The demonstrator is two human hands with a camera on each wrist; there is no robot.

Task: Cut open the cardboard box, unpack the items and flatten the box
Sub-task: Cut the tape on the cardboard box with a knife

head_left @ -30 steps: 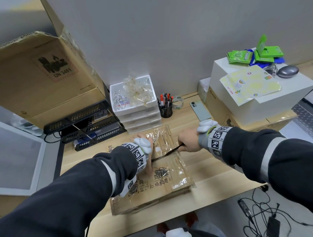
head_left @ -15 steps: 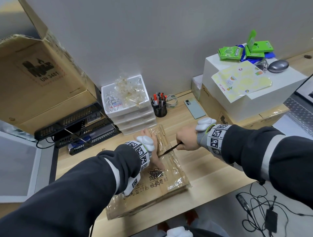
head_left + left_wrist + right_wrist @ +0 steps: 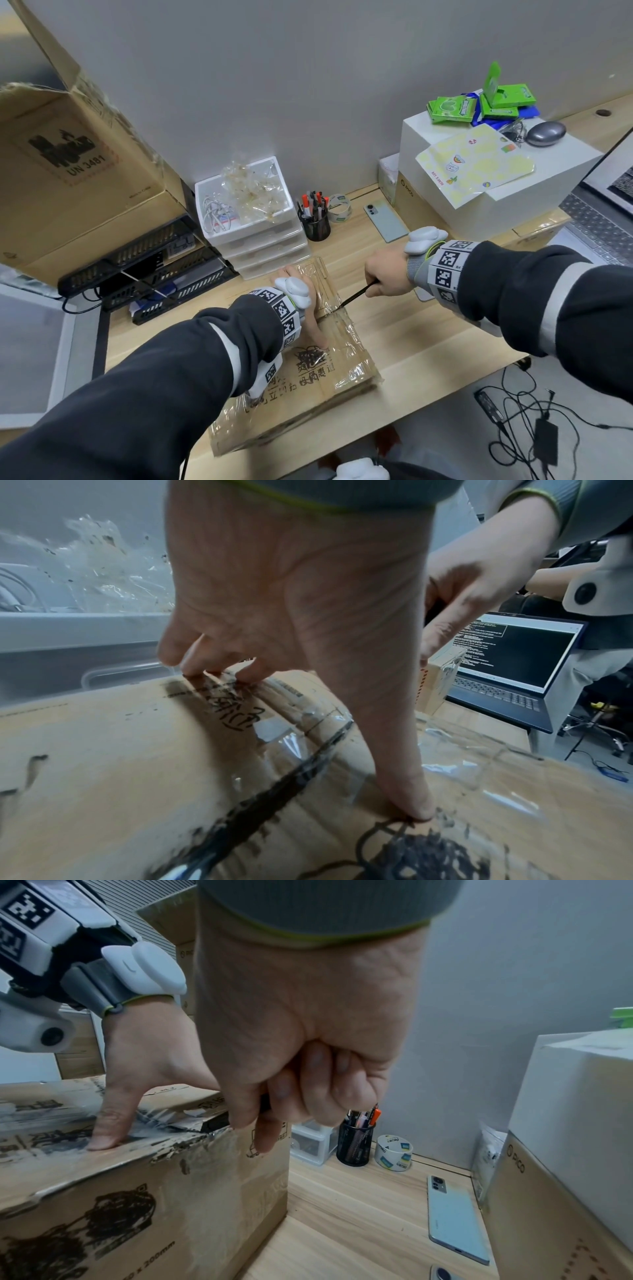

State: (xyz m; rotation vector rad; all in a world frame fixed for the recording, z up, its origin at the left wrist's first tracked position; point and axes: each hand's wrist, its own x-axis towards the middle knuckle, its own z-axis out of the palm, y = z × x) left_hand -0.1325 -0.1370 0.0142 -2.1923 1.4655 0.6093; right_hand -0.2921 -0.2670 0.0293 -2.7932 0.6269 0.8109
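Observation:
A brown cardboard box [image 3: 308, 383], wrapped in clear tape and printed in black, lies on the wooden desk [image 3: 411, 342]. My left hand [image 3: 308, 317] presses on its top with spread fingers and an outstretched thumb; the left wrist view shows the fingertips [image 3: 246, 677] on the taped lid [image 3: 120, 750]. My right hand [image 3: 385, 277] grips a thin dark knife [image 3: 356, 295] in a fist. Its tip sits at the seam on the box's right top edge. In the right wrist view the fist [image 3: 301, 1042] hides most of the blade [image 3: 214, 1125], and the tape there is torn.
Behind the box stand a white drawer unit [image 3: 253, 219], a pen cup [image 3: 317, 219], a tape roll [image 3: 339, 207] and a phone [image 3: 385, 221]. Stacked boxes [image 3: 479, 205] and a laptop [image 3: 603, 219] are at the right. A large open carton [image 3: 68, 178] is at the left. Cables [image 3: 531, 428] lie on the floor.
My right hand has drawn the knife to the right along the seam, away from my left hand. The left hand stays pressed on the box top.

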